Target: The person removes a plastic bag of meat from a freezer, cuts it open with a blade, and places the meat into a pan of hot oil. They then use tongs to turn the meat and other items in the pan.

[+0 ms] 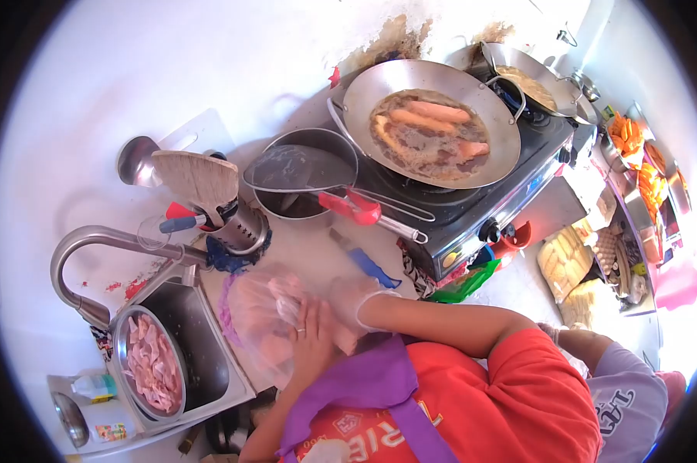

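Observation:
A clear plastic bag (263,305) with pale pink pieces that look like raw meat lies on the counter beside the sink. My left hand (314,332), bare and with a ring, has its fingers wrapped over the bag's near side. In a thin clear glove, my right hand (352,301) is at the bag's right side; its fingers are smeared by motion. Just beyond it lies a knife (372,266) with a blue handle. A steel bowl (185,378) of raw meat pieces (152,363) sits in the sink (233,378).
Sausage-like pieces fry in oil in a large wok (503,162) on the stove (472,224). A second wok (510,58) stands behind. A strainer (302,168) rests over a pot (318,208). The faucet (86,239) arches over the sink. A co-worker's grey sleeve (626,393) is at right.

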Demonstrator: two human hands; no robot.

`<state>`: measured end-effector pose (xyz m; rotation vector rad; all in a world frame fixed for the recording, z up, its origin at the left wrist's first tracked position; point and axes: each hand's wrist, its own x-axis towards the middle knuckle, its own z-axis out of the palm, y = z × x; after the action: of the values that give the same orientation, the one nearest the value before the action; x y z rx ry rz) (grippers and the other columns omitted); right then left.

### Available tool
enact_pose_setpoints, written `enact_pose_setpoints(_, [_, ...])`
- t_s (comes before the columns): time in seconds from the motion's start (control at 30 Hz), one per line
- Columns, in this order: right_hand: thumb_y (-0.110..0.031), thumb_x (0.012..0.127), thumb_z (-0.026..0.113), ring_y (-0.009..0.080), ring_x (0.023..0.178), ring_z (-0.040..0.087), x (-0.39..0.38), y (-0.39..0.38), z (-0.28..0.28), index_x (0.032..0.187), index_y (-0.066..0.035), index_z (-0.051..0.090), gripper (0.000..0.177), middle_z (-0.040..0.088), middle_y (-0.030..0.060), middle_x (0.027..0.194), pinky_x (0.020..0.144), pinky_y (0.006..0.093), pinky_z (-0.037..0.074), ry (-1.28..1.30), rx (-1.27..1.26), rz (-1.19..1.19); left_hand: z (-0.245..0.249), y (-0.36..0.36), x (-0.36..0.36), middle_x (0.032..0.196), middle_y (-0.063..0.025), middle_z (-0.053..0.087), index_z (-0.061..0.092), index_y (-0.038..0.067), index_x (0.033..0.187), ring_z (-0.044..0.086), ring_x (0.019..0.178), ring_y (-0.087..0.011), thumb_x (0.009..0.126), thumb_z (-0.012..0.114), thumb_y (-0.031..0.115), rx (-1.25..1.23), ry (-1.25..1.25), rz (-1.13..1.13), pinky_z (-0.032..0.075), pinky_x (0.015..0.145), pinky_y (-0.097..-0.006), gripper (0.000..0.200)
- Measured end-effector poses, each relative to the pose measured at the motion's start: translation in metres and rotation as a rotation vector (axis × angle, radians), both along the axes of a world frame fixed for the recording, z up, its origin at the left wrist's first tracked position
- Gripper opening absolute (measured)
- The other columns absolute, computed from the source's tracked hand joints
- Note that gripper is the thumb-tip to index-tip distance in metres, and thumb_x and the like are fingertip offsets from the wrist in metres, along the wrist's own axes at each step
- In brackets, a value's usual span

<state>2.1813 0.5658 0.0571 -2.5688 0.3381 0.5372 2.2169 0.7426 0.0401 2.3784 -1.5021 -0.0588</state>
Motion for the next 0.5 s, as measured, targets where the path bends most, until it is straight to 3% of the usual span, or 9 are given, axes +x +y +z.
enact_pose_setpoints(0.13, [-0.019,0.081,0.062,0.0361,0.098,0.066,0.001,-0.003,-0.01,0.1,-0.001,0.069,0.028,0.066,0.0226,0.105,0.08,0.043,0.054,-0.044,0.033,-0.039,0.011,-0.006,0.001,0.147,-0.0186,0.036,0.032,-0.001,0.144,0.027,0.142,-0.0371,0.064,0.08,0.044,0.063,0.059,0.072,0.03,0.104,-0.0594,0.103])
enact_pose_setpoints(0.23, [-0.031,0.089,0.054,0.0357,0.102,0.066,-0.005,-0.011,0.036,0.106,-0.006,0.07,0.034,0.067,0.0188,0.111,0.088,0.0439,0.052,0.021,0.091,-0.036,0.005,-0.008,0.001,0.146,-0.019,0.037,0.032,-0.001,0.143,0.028,0.141,-0.037,0.064,0.081,0.041,0.029,0.039,0.096,0.03,0.105,-0.0583,0.102])
enact_pose_setpoints(0.27, [-0.038,0.091,0.049,0.0338,0.102,0.065,-0.013,-0.012,0.034,0.102,-0.01,0.072,0.037,0.067,0.0153,0.112,0.089,0.0436,0.051,-0.069,0.059,-0.035,0.006,-0.009,0.002,0.146,-0.019,0.037,0.032,-0.001,0.143,0.029,0.141,-0.0368,0.064,0.081,0.041,0.014,0.043,0.104,0.031,0.105,-0.0578,0.102])
enact_pose_setpoints(0.37, [-0.038,0.091,0.054,0.0342,0.101,0.064,-0.03,-0.02,0.032,0.102,-0.007,0.071,0.037,0.066,0.0162,0.11,0.088,0.0427,0.051,-0.391,0.123,-0.007,0.008,-0.016,0.004,0.146,-0.0191,0.037,0.033,-0.001,0.143,0.03,0.14,-0.0361,0.063,0.081,0.042,-0.04,0.036,0.119,0.032,0.105,-0.0565,0.103])
enact_pose_setpoints(0.47, [-0.029,0.094,0.059,0.0234,0.097,0.066,-0.044,-0.027,0.032,0.108,-0.009,0.068,0.027,0.066,0.0097,0.11,0.084,0.0348,0.053,-0.544,0.356,-0.178,0.006,-0.023,0.009,0.146,-0.0188,0.037,0.034,-0.001,0.142,0.031,0.14,-0.0358,0.061,0.082,0.044,-0.071,0.032,0.103,0.032,0.105,-0.0559,0.104])
enact_pose_setpoints(0.5, [-0.028,0.095,0.059,0.0209,0.097,0.066,-0.047,-0.031,0.033,0.109,-0.007,0.067,0.027,0.066,0.0092,0.11,0.084,0.0331,0.053,-0.462,0.544,-0.289,0.006,-0.023,0.012,0.146,-0.0186,0.038,0.035,-0.001,0.142,0.031,0.14,-0.0358,0.06,0.082,0.045,-0.079,0.047,0.085,0.032,0.104,-0.0562,0.104])
